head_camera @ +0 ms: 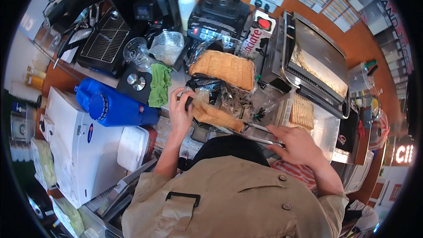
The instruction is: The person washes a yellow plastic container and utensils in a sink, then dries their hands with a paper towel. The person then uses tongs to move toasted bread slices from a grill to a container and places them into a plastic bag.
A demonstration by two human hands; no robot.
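Note:
Metal tongs (264, 135) are held in my right hand (294, 143), their tips at the right end of a bread piece (214, 115) with a brown crust. At the bread's left end, my left hand (181, 107) has its fingers bent around something small and black; whether it also grips the bread or its wrapping is unclear. Dark and clear plastic bags (238, 102) lie crumpled just beyond the bread. Behind them rests a larger sliced loaf (223, 69), crust side up, partly in plastic. Toasted bread slices (301, 110) stand in a clear plastic bin (325, 132) to the right.
A panini press (314, 59) stands at the back right, beside a milk carton (257, 34) and a blender base (218, 16). Left of my hands are a green cloth (160, 85), a blue jug (115, 104) and a white cooler box (82, 148).

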